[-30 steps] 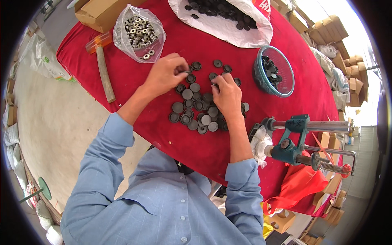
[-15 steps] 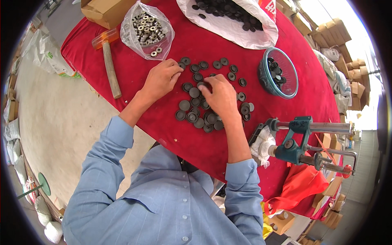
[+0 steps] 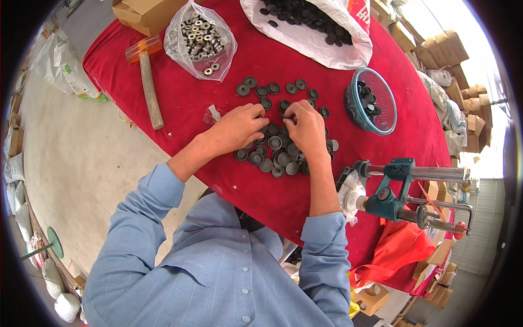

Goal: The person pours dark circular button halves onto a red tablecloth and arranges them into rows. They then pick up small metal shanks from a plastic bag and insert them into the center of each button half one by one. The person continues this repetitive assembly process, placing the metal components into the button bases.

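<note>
Black round plastic caps (image 3: 274, 143) lie in a loose pile on the red-covered table, some showing a raised rim and others a plain face. At the pile's left edge is my left hand (image 3: 238, 128), its bent fingers over the caps and its thumb apart from them. My right hand (image 3: 308, 129) is at the pile's upper right, fingertips and thumb drawn together close to a cap (image 3: 284, 104). Whatever lies between those fingertips is hidden. Several separate caps (image 3: 273, 88) are scattered beyond both hands.
A mallet (image 3: 151, 92) and a clear bag of metal rings (image 3: 201, 38) lie far left, near a cardboard box (image 3: 143, 16). A white sack of black discs (image 3: 348, 57) is at the back. Rightward are a basket (image 3: 392, 106) and a green clamp-like press (image 3: 381, 199).
My left hand has moved right and nearer to me, uncovering a small scrap of clear plastic on the cloth. My right hand has shifted slightly right; some caps in the pile have moved.
</note>
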